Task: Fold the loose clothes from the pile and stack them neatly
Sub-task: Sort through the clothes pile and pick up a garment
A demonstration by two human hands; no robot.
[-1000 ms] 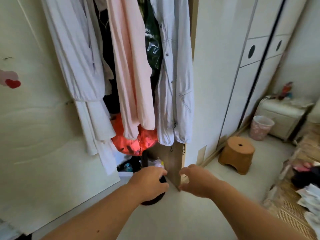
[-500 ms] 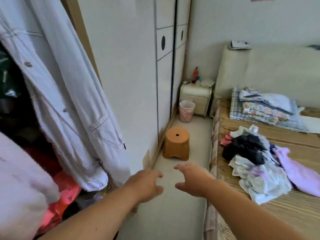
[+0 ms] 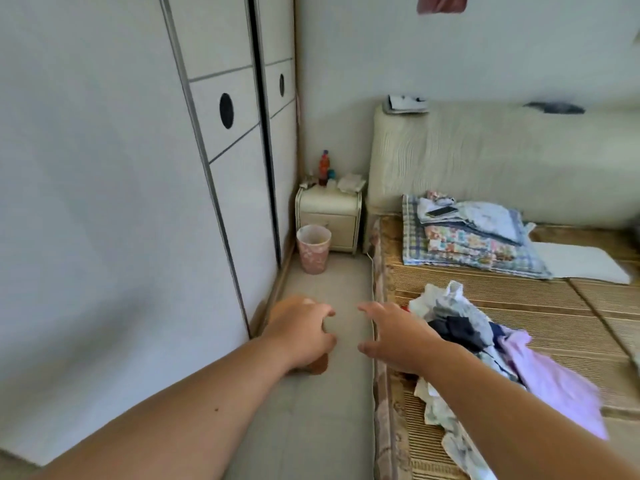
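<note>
Two empty hands, fingers loosely spread: left hand over a stool, right hand beside the clothes pile on the bed. Pink bin stands beyond.

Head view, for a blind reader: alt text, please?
Left hand and right hand, both empty, stretch forward above the floor beside a bed. A pile of loose clothes lies on its bamboo mat, folded bedding beyond.

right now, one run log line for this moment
left hand: open, empty | right hand: open, empty, near pile | clothes pile: loose, unfolded on bed mat | step: no garment picked yet
</note>
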